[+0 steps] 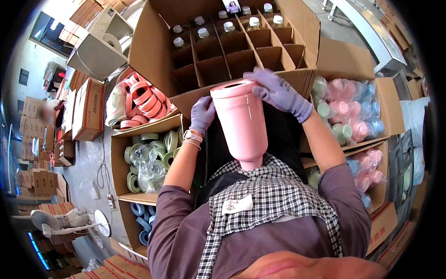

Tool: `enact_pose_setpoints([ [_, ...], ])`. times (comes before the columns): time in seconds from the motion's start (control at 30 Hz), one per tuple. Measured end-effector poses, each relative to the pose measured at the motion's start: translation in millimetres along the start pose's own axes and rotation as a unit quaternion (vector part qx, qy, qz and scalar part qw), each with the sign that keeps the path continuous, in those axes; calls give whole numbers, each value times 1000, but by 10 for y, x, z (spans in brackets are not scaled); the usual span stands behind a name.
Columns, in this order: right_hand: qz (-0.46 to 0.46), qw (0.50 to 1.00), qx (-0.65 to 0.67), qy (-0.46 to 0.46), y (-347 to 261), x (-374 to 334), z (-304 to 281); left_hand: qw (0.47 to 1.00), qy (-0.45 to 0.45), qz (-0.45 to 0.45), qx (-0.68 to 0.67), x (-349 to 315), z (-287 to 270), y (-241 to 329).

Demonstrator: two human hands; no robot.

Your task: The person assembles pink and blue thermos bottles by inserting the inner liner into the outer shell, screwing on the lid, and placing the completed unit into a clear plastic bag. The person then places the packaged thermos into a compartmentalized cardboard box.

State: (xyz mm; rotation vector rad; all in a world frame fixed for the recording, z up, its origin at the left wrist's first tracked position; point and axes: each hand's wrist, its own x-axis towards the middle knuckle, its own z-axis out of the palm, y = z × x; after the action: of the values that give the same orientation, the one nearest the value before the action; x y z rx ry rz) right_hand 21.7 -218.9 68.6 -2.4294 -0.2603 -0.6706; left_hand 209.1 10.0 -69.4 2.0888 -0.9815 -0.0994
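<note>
A glossy pink bottle-shaped container [242, 122] stands tilted in front of my apron [274, 190], wide end up and narrow neck toward me. Its raised end is a thick ring with a dark opening. My right hand [283, 93], in a grey-purple glove, grips the ring's right side, fingers over the rim and thumb against the wall. On the other side, my left hand [202, 115], gloved alike, is closed against the container just below the ring; some of its fingers are hidden. Directly beyond is a divided carton [246, 76] with white-capped bottles [228, 27] in its far compartments.
Left of me, boxes hold pink rings [144, 100], green rings [173, 143] and blue rings [139, 211]. Cartons on the right hold bagged pink, green and blue pieces [344, 107]. A grey machine [104, 44] stands far left; a white fan [102, 223] is nearer.
</note>
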Motion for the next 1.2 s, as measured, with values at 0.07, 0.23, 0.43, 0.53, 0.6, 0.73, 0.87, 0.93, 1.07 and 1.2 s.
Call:
enact_pose_setpoints([
  [0.07,-4,997,56,-61,18,-55,-120,996,-47,71,15,91,67,98],
  [0.23,-304,921,47,-238,-1023,291,-560,967,-208,134,57,-108,-51,1394],
  [0.43,-188,916,141,-326,-1639,145,-262,891,-146,-88,-421,-649,17,1374],
  [0.53,185,969,141,-83,-288,-85,-272,892,-99,-101,-430,-1114,-78,1399],
  [0.6,483,835,214,-152,165,-454,-133,946,-177,80,-261,-1627,-26,1742],
  [0.73,225,917,-95,-315,-700,-179,-839,813,-242,-112,-518,-1162,-476,1528],
  [0.87,-261,928,21,-266,-1398,9,-618,720,-393,-55,-569,-931,-685,1370],
  [0.93,-63,984,66,-154,-758,-327,-344,821,-266,-83,-498,-1135,-264,1376],
  [1.07,483,821,293,-83,-241,-445,-151,938,-171,29,-300,-1510,48,1634],
  [1.2,-106,972,13,-208,-1138,-243,-570,715,-378,-56,-585,-1016,-544,1282],
])
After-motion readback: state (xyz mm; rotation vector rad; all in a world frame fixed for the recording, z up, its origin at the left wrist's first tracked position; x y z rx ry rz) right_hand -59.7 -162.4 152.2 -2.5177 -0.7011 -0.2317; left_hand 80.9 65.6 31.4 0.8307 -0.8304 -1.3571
